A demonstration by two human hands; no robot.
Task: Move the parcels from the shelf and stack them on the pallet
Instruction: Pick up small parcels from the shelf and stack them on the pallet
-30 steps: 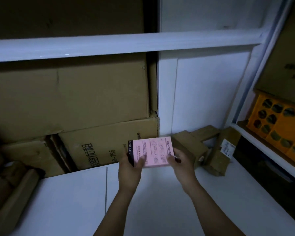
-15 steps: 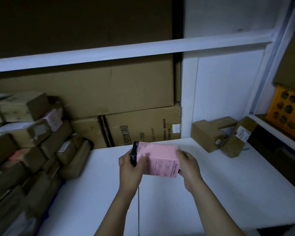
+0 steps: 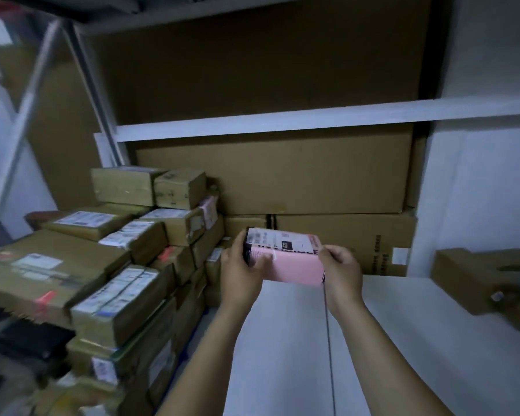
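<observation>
Pink parcel (image 3: 285,262) is gripped at both ends by the left hand (image 3: 240,274) and right hand (image 3: 341,271) above the shelf (image 3: 403,325). The brown parcel stack (image 3: 126,265) left of them is nearer than before.

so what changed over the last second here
The pink parcel was carried left, away from the brown boxes on the shelf toward the stack of parcels, and tipped so its labelled side shows. The left hand and right hand kept gripping its ends; the brown boxes stayed put.
</observation>
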